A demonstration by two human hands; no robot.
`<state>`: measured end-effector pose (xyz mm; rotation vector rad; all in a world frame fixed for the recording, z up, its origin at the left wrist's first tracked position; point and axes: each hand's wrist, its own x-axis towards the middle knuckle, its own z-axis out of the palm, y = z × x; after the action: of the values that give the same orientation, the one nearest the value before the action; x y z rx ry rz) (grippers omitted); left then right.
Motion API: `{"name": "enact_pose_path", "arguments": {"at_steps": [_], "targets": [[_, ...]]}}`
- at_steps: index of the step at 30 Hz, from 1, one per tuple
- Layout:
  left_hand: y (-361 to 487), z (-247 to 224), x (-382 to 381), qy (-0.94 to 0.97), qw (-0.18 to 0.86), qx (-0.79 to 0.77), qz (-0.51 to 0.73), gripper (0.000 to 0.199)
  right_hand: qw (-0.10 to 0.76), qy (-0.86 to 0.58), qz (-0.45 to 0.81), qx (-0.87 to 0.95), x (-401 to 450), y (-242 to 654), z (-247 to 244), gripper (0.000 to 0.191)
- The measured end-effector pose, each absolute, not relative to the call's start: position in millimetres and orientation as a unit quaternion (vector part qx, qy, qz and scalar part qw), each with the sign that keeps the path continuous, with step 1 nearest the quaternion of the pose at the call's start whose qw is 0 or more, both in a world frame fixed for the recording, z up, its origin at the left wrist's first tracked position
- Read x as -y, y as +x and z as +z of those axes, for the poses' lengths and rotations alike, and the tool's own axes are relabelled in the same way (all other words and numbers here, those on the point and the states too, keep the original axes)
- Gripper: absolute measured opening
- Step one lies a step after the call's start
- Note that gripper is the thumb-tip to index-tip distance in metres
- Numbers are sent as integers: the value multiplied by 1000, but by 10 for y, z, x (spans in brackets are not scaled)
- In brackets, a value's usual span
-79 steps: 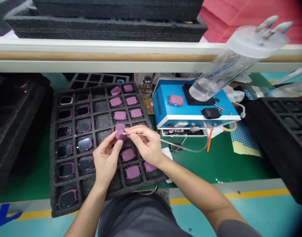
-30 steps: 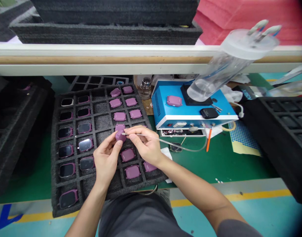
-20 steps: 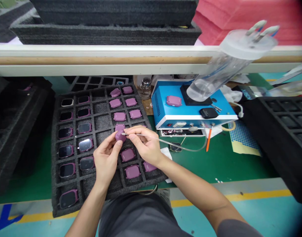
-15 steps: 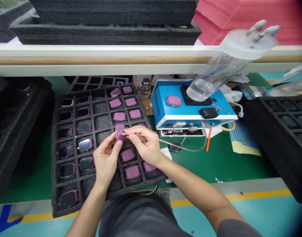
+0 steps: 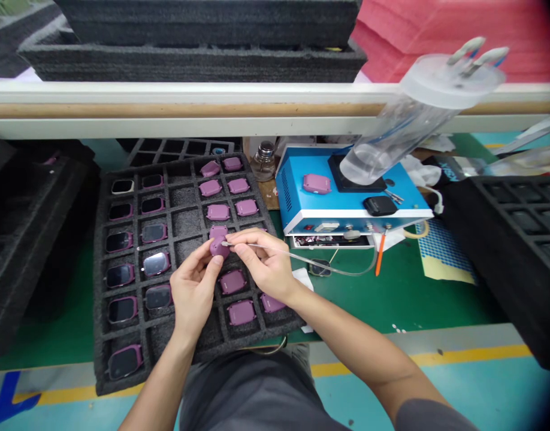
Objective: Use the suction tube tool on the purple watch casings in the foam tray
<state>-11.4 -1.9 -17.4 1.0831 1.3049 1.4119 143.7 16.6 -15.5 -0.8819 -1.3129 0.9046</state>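
Observation:
Between thumb and fingers, my left hand (image 5: 195, 288) grips a purple watch case (image 5: 218, 246) above a black foam tray (image 5: 185, 209). Pinched in my right hand (image 5: 268, 263) is the needle tip (image 5: 228, 243) of a clear thin tube (image 5: 322, 264); the tip meets the case, or nearly so. That tube loops right toward the front of a blue machine (image 5: 297, 179). In the tray's left columns lie watches with dark screens (image 5: 118, 275). Purple case backs (image 5: 232, 281) fill several cells on the right side, some partly hidden by my hands.
On the blue machine stand a clear cylinder (image 5: 383, 137), a purple case (image 5: 317, 184) and a black case (image 5: 380, 206). An orange stick (image 5: 380, 254) leans in front. A glass bottle (image 5: 265, 160) stands behind the tray. More foam trays (image 5: 522, 209) flank the green bench, below a shelf edge (image 5: 167, 126).

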Motion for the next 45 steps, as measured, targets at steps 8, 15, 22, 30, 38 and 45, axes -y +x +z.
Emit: {"name": "enact_pose_path", "arguments": {"at_steps": [8,15,22,30,38,45], "targets": [[-106,-147,16,446,451,-525,568,42,609,-387,399,566,-166,1428,-149,23],[-140,-63,87,474,431,-542,544,45,596,-385,416,569,-48,1462,-144,23],[-769,292,762,671,298,-606,307,28,602,-414,406,550,22,1495,-125,25],[-781,54,1036,802,140,-546,197,23,466,-460,431,620,-39,1474,-207,23],[-836,419,371,755,56,-573,314,26,64,-401,162,899,-323,1040,293,29],[-928,730,117,717,62,-607,339,32,-78,-310,127,939,-717,844,578,26]]}}
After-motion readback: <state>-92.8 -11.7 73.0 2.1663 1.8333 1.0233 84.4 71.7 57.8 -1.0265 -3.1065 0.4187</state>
